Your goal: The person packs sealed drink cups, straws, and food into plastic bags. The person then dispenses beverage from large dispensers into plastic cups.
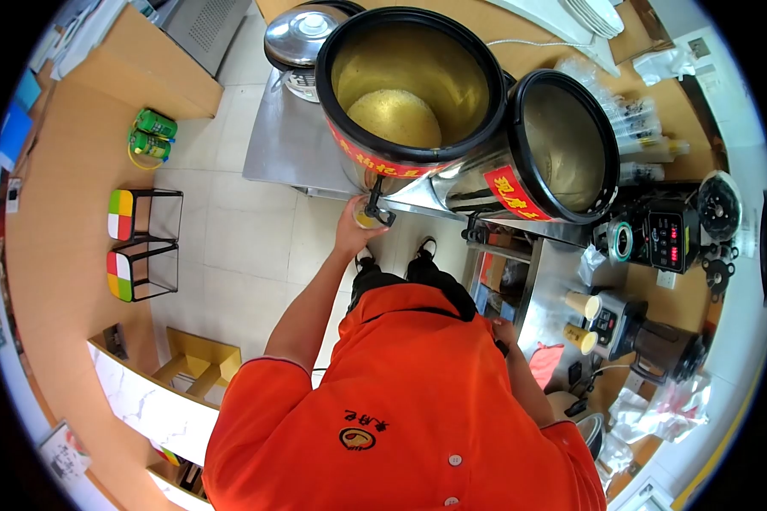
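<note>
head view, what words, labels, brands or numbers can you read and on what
None is clear enough to quote.
Larger barrel, red strip: yellow characters, too blurred.
Smaller barrel, red sticker: yellow characters, too blurred.
Orange shirt: dark characters by a round logo, too small.
Black machine: red digits, too small.
Other print: too small.

The large urn [467,81] looks glossy metal with a smooth plastic rim [400,155]; the shirt [418,366], matt cloth

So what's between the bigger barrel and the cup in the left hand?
In the head view, a black tap sticks out from the barrel toward the cup.
</note>
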A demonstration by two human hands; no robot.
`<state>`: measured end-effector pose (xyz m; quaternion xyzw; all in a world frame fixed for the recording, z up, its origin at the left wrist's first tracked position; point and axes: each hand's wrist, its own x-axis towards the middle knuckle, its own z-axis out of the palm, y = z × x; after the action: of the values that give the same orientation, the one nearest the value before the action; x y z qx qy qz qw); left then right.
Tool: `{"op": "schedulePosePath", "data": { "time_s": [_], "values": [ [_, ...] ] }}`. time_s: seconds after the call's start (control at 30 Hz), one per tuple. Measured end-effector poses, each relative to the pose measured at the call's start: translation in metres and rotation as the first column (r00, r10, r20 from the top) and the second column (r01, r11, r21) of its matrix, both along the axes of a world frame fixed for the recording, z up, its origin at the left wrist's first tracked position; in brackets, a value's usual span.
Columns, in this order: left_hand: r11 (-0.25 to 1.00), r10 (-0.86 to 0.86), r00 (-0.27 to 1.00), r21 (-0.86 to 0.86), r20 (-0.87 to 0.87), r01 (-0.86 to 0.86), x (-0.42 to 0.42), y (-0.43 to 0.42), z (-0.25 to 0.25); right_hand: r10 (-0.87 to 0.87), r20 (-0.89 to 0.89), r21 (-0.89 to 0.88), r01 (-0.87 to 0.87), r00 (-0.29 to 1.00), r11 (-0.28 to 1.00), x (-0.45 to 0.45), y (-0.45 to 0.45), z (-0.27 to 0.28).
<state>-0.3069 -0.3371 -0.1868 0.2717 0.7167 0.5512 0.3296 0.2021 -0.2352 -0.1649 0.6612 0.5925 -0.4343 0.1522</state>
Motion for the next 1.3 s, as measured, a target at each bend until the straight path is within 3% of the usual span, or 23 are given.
{"op": "schedulePosePath", "data": {
  "time_s": [0.13, 0.4, 0.5, 0.53, 0.57, 0.63, 0.67, 0.7, 0.77, 0.8, 0.83, 0.87, 0.97, 1.03, 1.07, 1.13, 1.17, 1.23, 1.3],
  "values": [
    [1.0, 0.011, 0.999, -0.023, -0.032, -0.011, 0.0, -0.001, 0.003, -0.006, -0.051, 0.07, 0.01, 0.999, 0.997, 0.001, -0.003, -0.009],
    [1.0, 0.025, 0.999, 0.015, -0.03, -0.025, 0.001, -0.001, 0.002, 0.005, -0.009, -0.001, -0.005, 1.0, 1.0, 0.002, 0.004, -0.013],
    [0.999, 0.045, 0.999, -0.005, 0.013, -0.045, 0.003, -0.003, 0.005, 0.037, -0.021, 0.081, -0.036, 0.999, 0.996, -0.003, 0.0, -0.005],
    [0.996, 0.031, 0.999, -0.084, -0.03, -0.033, 0.004, -0.004, 0.013, 0.04, -0.028, 0.087, -0.037, 0.999, 0.996, 0.007, 0.0, -0.016],
    [0.988, 0.016, 0.996, -0.153, -0.082, -0.029, 0.001, -0.003, 0.022, 0.114, -0.003, 0.047, -0.114, 0.993, 0.992, 0.027, 0.002, -0.039],
    [0.999, -0.035, 0.989, -0.046, -0.141, 0.029, -0.003, -0.007, -0.01, 0.213, -0.03, 0.034, -0.212, 0.977, 0.977, 0.048, 0.005, -0.064],
    [0.999, -0.04, 0.987, -0.02, -0.153, 0.038, -0.004, -0.006, -0.004, 0.37, 0.052, 0.193, -0.373, 0.928, 0.908, 0.032, -0.001, -0.044],
    [1.0, 0.004, 0.995, 0.017, -0.1, -0.002, 0.0, -0.005, -0.004, 0.34, 0.067, 0.101, -0.345, 0.938, 0.933, 0.018, 0.003, -0.025],
    [0.996, 0.004, 0.998, -0.085, -0.056, -0.009, 0.002, -0.005, -0.003, 0.37, 0.067, 0.155, -0.376, 0.927, 0.914, 0.038, 0.007, -0.061],
    [0.998, 0.056, 0.997, -0.025, -0.047, -0.057, 0.006, -0.005, 0.002, 0.099, -0.045, 0.042, -0.098, 0.994, 0.994, 0.019, 0.004, -0.03],
    [0.997, 0.065, 0.996, -0.025, -0.063, -0.067, 0.006, -0.004, 0.006, 0.27, -0.045, 0.171, -0.259, 0.962, 0.951, 0.021, 0.009, -0.039],
    [0.996, 0.078, 0.994, -0.036, -0.077, -0.081, 0.007, -0.004, 0.007, 0.215, -0.06, 0.165, -0.202, 0.975, 0.965, 0.021, 0.01, -0.042],
    [0.997, 0.079, 0.99, 0.013, -0.116, -0.078, 0.003, -0.002, 0.002, 0.323, -0.039, 0.192, -0.311, 0.945, 0.931, 0.006, 0.018, -0.031],
    [0.998, 0.064, 0.996, -0.026, -0.054, -0.066, 0.005, -0.004, 0.004, 0.564, 0.065, 0.236, -0.562, 0.823, 0.793, 0.005, 0.022, -0.029],
    [0.997, 0.076, 0.995, -0.022, -0.057, -0.077, 0.004, -0.003, 0.004, 0.573, 0.064, 0.241, -0.57, 0.817, 0.785, 0.003, 0.028, -0.029],
    [0.997, 0.073, 0.996, 0.032, -0.041, -0.072, 0.005, -0.003, -0.015, 0.835, 0.074, 0.274, -0.816, 0.546, 0.509, 0.02, 0.041, -0.053],
    [0.996, 0.085, 0.996, 0.028, -0.035, -0.084, 0.006, -0.004, -0.012, 0.841, 0.075, 0.268, -0.823, 0.536, 0.501, 0.028, 0.043, -0.059],
    [0.997, 0.05, 0.992, 0.06, -0.113, -0.043, 0.004, -0.004, 0.0, 0.785, -0.019, 0.259, -0.755, 0.619, 0.602, 0.04, 0.049, -0.072],
    [0.999, 0.048, 0.997, 0.023, -0.062, -0.046, 0.004, -0.004, 0.006, 0.784, -0.021, 0.272, -0.751, 0.621, 0.602, 0.055, 0.052, -0.1]
  ]
}}
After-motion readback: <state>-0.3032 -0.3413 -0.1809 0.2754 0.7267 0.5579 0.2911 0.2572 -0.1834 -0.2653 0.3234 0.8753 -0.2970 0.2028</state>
